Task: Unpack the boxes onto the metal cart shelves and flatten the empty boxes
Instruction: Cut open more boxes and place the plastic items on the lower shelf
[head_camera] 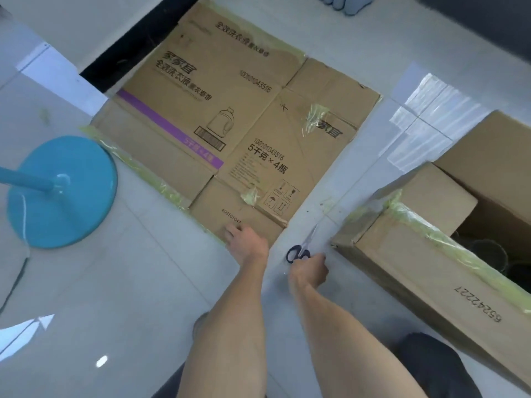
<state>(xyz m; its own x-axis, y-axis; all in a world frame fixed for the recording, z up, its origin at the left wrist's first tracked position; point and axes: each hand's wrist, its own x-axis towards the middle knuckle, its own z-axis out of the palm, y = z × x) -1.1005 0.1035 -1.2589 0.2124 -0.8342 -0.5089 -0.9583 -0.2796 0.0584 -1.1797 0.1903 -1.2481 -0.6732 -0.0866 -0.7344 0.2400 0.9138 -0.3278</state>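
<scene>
Two bare forearms reach forward and down over the glossy pale tiled floor (86,282). Fingers of the left hand (244,239) lie fairly straight, pressing on the near corner of the flattened brown cardboard box (230,116), which lies flat on the floor with yellowish tape along its edges. Curled fingers of the right hand (311,268) grip the dark-handled scissors (301,249), blades resting on the tiles. An open brown cardboard box (416,254) stands just right of the scissors. A round turquoise stand base (61,193) sits far left.
</scene>
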